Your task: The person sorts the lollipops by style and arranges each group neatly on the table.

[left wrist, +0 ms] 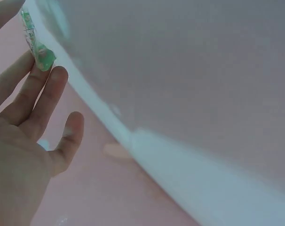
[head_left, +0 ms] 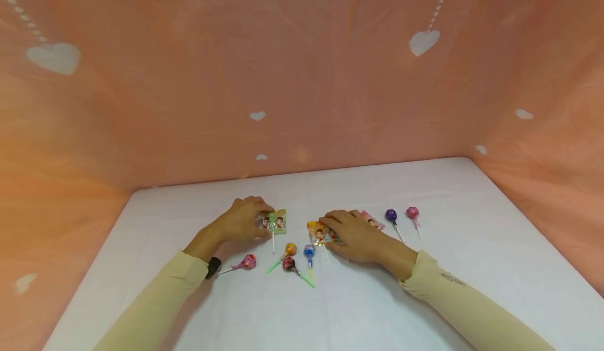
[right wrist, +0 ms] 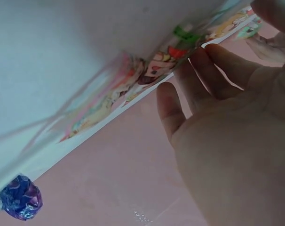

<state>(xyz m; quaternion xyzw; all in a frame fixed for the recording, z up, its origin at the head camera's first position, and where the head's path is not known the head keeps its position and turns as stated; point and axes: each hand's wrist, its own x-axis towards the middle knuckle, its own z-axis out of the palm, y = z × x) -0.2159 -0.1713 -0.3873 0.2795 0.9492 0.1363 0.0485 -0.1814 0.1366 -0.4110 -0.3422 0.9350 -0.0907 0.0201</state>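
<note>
Gripping two flat-wrapped lollipops over a white counter

The left hand pinches the green-packeted lollipop between thumb and fingers, at the left of the pair. Its clear packet is printed with cartoon figures, and the white stick comes out of the near edge. To the right, the right hand grasps the yellow-packeted lollipop by its near and far edges, covering part of that printed wrapper; this white stick also points to the near side. Just beyond that hand, on the right, lies a pink packet, partly hidden.

Round lollipops in twisted wrappers lie on the white counter. Nearer than the packets are a pink-red lollipop at the left, then a yellow-orange lollipop, a dark red lollipop and a blue lollipop grouped between the hands. At the far right, a purple lollipop stands apart from the hands, with a pink lollipop just beside it. A peach curtain with white hearts rises behind.
</note>
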